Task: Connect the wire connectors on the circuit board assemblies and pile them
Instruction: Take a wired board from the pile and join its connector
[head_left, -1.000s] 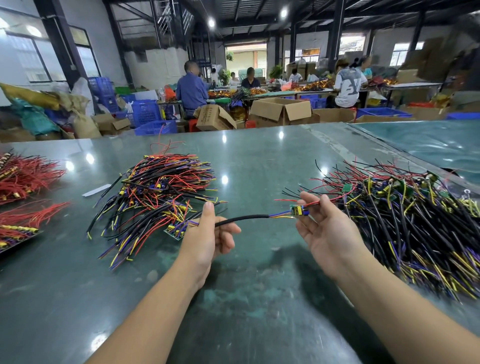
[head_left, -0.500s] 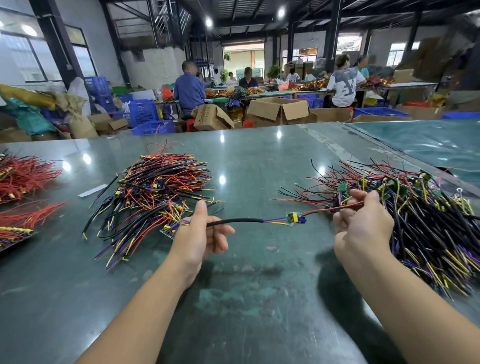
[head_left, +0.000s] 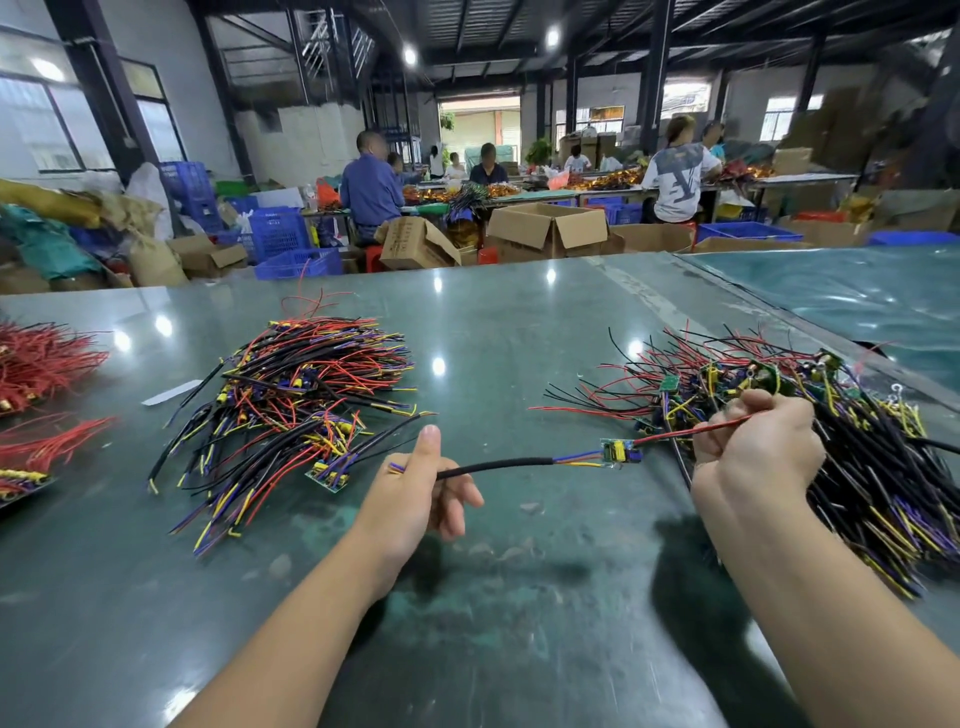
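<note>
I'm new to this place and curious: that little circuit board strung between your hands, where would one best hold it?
By its leads, not the small green board. The left hand pinches the black sleeved cable from the left; the right hand grips the red wires from the right. The board hangs between, too tiny and studded with parts.

Little can be read here. The back of the white T-shirt (head_left: 675, 179) on a seated person at the far bench bears a large dark monogram, apparently an "LV". The tilted cardboard box (head_left: 413, 244) beyond the table carries dark printing too small to make out.
</note>
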